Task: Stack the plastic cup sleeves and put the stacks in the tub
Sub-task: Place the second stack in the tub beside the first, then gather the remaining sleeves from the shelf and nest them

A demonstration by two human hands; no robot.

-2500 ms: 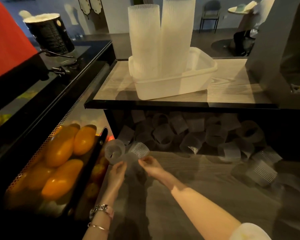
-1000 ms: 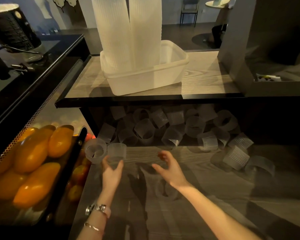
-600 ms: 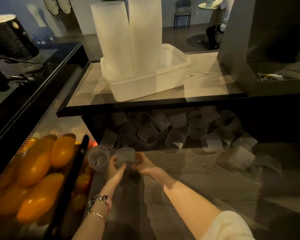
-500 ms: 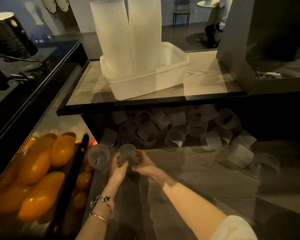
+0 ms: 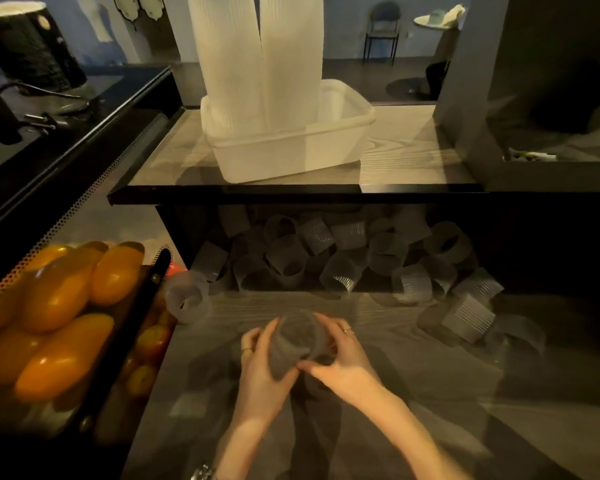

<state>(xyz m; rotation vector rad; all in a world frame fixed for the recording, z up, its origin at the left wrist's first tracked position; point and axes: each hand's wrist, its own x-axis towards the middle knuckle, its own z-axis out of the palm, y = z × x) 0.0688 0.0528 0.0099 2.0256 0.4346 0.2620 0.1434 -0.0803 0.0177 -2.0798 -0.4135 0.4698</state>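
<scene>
Both my hands hold a short stack of translucent ribbed cup sleeves (image 5: 297, 341) above the lower wooden counter. My left hand (image 5: 260, 362) curls round its left side and my right hand (image 5: 340, 358) grips its right side. Another sleeve (image 5: 187, 301) lies on its side to the left. Several loose sleeves (image 5: 343, 258) lie heaped under the upper shelf, and more (image 5: 466, 317) lie to the right. The white plastic tub (image 5: 326, 147) stands on the upper shelf with two tall sleeve stacks (image 5: 257, 57) upright in it.
A perforated tray of orange fruit (image 5: 56, 306) sits at the left beside the counter (image 5: 413, 410). The upper shelf's black front edge (image 5: 291, 197) overhangs the sleeve pile. A dark boxy unit (image 5: 534, 98) stands at the right, a black bucket (image 5: 28, 50) at the far left.
My hands have carried the sleeves from beside the fruit tray toward the middle of the counter and closer to me. One sleeve stays lying at the left.
</scene>
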